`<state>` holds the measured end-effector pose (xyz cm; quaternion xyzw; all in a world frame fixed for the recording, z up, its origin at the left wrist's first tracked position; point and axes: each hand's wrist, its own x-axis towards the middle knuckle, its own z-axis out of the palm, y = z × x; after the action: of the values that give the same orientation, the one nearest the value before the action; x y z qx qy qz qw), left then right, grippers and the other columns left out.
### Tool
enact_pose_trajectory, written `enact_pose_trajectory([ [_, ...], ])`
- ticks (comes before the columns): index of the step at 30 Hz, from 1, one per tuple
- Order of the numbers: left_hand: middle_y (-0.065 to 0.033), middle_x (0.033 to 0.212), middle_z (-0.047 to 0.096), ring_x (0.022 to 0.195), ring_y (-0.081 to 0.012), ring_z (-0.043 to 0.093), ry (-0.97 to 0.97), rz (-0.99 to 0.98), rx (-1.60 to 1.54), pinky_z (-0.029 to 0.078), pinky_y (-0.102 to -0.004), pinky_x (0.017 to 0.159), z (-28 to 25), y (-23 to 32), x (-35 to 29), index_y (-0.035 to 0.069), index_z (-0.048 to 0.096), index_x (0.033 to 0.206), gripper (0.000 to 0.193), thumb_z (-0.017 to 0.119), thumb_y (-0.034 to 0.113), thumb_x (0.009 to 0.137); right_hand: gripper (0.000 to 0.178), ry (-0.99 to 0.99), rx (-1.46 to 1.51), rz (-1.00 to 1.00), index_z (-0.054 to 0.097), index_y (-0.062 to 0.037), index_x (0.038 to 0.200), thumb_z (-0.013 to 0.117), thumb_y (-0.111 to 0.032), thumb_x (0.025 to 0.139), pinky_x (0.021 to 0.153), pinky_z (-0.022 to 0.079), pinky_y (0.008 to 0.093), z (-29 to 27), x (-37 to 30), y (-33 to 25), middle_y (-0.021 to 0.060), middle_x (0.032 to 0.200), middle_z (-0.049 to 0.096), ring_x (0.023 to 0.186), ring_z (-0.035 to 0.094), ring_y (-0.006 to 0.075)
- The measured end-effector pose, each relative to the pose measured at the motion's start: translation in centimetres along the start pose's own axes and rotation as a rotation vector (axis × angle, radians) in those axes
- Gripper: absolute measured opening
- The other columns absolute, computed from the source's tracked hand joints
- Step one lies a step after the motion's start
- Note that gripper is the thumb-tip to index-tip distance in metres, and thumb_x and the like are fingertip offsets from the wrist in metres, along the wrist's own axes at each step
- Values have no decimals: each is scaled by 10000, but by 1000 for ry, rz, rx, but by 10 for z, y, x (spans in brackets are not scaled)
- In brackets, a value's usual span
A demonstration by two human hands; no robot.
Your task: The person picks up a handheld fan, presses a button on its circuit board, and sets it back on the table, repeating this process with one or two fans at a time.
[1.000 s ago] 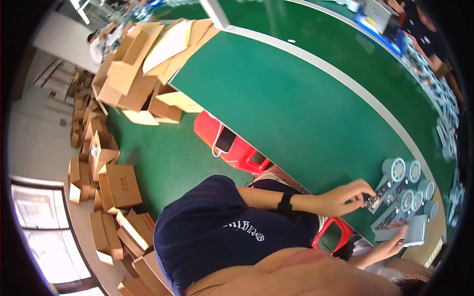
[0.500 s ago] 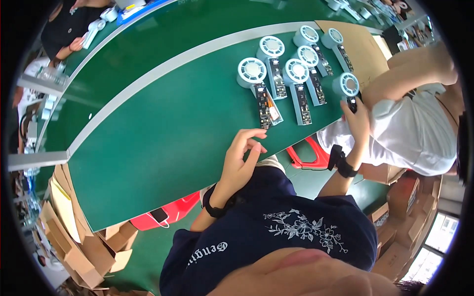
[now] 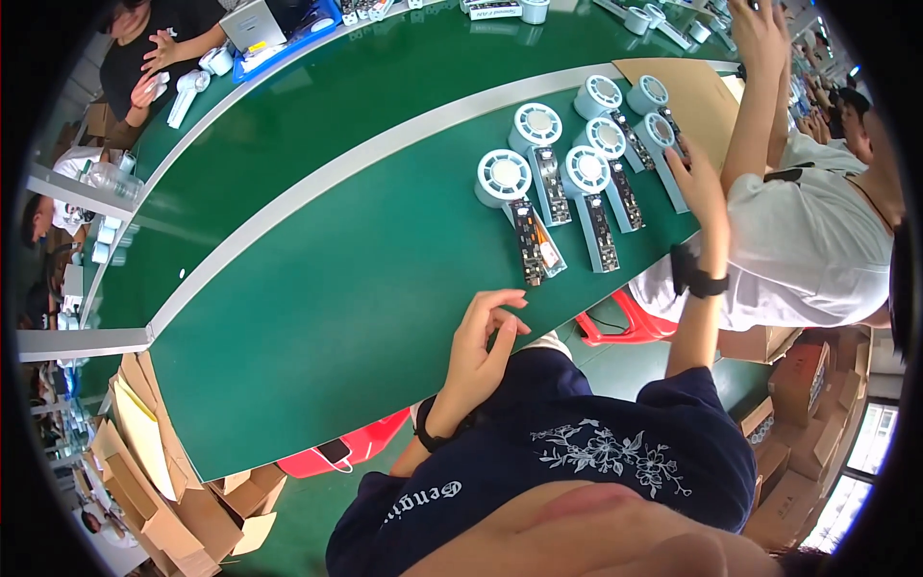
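In the head view, the half-curled, empty left hand (image 3: 481,351) is at six o'clock of a pale-blue, round-headed plastic fan (image 3: 504,177). The loosely open right hand (image 3: 700,185) meets another pale-blue plastic fan (image 3: 659,133) toward two o'clock; whether it grips, I cannot tell.

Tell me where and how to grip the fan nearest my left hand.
Best grip is probably the side wall of the round head, coming from the left: it is a thick drum, and neighbouring fans stand to its right and beyond. Avoid the exposed circuit board on its near side.
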<state>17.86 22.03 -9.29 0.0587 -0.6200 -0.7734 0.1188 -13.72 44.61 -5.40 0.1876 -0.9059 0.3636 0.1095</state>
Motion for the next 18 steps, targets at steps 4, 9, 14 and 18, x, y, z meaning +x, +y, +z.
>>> enact_pose_trajectory([
  [4,-109,1068,546,840,-147,588,-44,-83,19,443,-256,789,-22,8,-9,-19,471,1175,254,429,46,933,420,-229,-372,-244,543,-23,1185,564,-318,887,761,471,314,-42,14,-58,152,946,642,803,600,246],
  [9,-88,1009,577,833,-139,608,-49,-188,-9,452,-244,767,-50,18,-18,1,505,1155,237,432,46,935,333,-651,-332,-378,539,-57,1197,556,-196,894,618,440,251,-51,87,-112,55,952,577,710,533,126],
  [14,-91,1009,583,821,-145,613,-69,-222,-65,458,-247,763,-74,24,-24,-1,507,1150,234,422,51,938,400,-715,-574,-122,537,-67,1158,576,-306,840,566,489,296,-10,228,-119,82,848,610,710,587,188],
  [18,-134,1016,576,816,-178,613,-75,-371,-113,467,-316,799,-87,37,-18,-12,478,1168,251,402,80,948,289,-842,-220,-438,610,-40,984,629,-274,815,598,476,333,-4,346,-44,100,786,655,662,607,185],
])
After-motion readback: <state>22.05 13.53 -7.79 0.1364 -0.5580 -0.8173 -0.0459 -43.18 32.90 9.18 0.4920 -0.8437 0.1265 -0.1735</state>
